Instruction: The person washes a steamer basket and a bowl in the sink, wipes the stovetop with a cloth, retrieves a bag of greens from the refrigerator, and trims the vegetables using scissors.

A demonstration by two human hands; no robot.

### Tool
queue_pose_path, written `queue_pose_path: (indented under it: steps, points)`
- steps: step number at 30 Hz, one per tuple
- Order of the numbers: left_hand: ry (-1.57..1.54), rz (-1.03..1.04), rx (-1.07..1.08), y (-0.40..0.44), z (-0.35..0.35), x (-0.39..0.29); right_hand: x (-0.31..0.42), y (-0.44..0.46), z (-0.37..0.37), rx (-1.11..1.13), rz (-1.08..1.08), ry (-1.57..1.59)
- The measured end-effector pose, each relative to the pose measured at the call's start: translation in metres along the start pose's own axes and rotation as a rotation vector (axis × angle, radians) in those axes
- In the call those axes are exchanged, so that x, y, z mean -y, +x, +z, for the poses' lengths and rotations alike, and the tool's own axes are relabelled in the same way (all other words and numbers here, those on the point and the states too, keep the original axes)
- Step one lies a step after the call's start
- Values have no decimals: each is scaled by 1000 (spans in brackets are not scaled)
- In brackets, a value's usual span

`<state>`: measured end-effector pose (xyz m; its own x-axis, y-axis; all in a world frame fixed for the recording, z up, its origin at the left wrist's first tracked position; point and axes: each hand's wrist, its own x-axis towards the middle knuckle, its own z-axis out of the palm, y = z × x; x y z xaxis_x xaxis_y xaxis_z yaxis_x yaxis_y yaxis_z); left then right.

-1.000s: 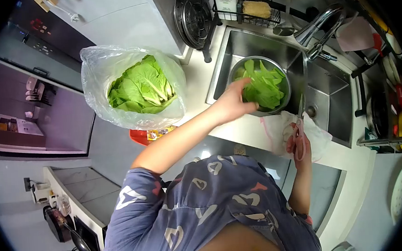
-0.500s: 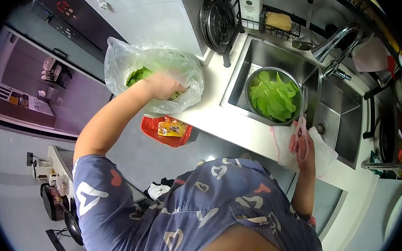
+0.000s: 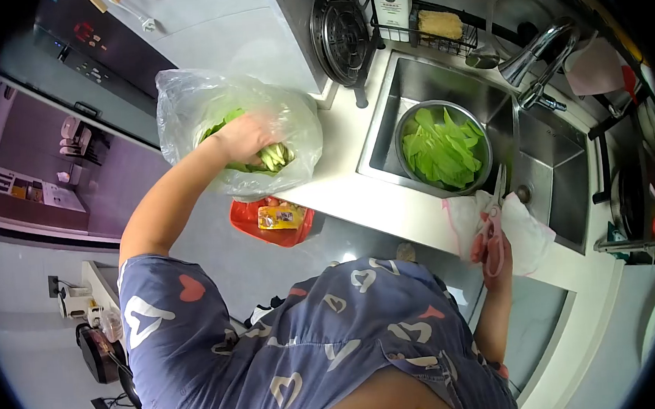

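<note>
My left hand point(image 3: 248, 136) reaches into a clear plastic bag point(image 3: 299, 127) of leafy greens point(image 3: 273, 158); its fingers are blurred and partly hidden among the leaves. Pink-handled scissors point(image 3: 493, 227) are in my right hand point(image 3: 492, 250), their blades pointing up toward the sink. Cut green leaves point(image 3: 441, 149) lie in a round metal bowl point(image 3: 488, 172), which sits in the left basin of the sink point(image 3: 384, 143). Beside my right hand, a white cloth point(image 3: 530, 243) with pink edging hangs over the counter edge.
A red basin point(image 3: 242, 219) with a yellow packet point(image 3: 280, 217) is below the bag. The chrome faucet point(image 3: 534, 64) arches behind the sink. A white bottle point(image 3: 392, 6) and a sponge point(image 3: 440, 24) stand in the rack behind the counter point(image 3: 339, 158).
My left hand has gone from the metal bowl to the plastic bag and in among the greens. My right hand still holds the scissors near the sink's edge. The camera view has shifted.
</note>
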<state>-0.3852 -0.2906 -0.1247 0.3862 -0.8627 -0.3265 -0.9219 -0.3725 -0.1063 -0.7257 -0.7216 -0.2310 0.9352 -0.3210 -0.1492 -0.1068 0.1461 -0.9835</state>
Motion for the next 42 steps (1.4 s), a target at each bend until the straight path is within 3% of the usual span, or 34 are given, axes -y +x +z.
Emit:
queue_pose_path:
  steps: [2,6,9,12,14,15,17,18,19,21,23,25,27,33,36,41,42]
  points:
    - [-126,-87,-9,-7,4,8,0,-3,2,-3,-16,-19]
    - [-104,-148,-51,-13,4,15,-1,-7,8,-3,-39,-27]
    - [3,-156,32,-14,15,28,3,-8,15,-3,-56,-30]
    - [-115,-162,-116,-26,-7,27,2,-8,19,-15,-42,-24]
    - [-321,-74,-584,-41,-35,11,4,-9,22,-10,-44,-40]
    - [-316,-79,-586,-50,-39,9,4,-9,24,-2,-42,-57]
    - [-705,-346,-658,-72,-43,8,2,-7,26,1,-20,-56]
    - [-933,-394,-686,-82,-42,7,2,-7,28,-3,7,-58]
    - [-929,-403,-696,-88,-42,6,3,-5,31,9,1,-60]
    - [-1167,-245,-925,-100,-46,1,7,-1,38,16,11,-74]
    - [-1251,-257,-964,-112,-50,-7,7,3,41,47,16,-45]
    - [-1580,-75,-1210,-119,-52,-19,6,8,46,87,16,-19]
    - [-1796,-22,-1367,-130,-57,-28,7,13,53,113,43,-21]
    - [-1900,196,-1669,-187,-54,-51,10,32,77,318,-18,-6]
    - [-1732,49,-1762,-219,-41,-74,26,37,102,393,68,-10]
    - [-1935,269,-1596,-256,-2,-119,53,43,161,629,99,-23]
    - [-1946,233,-1598,-257,7,-129,58,44,176,700,138,-90]
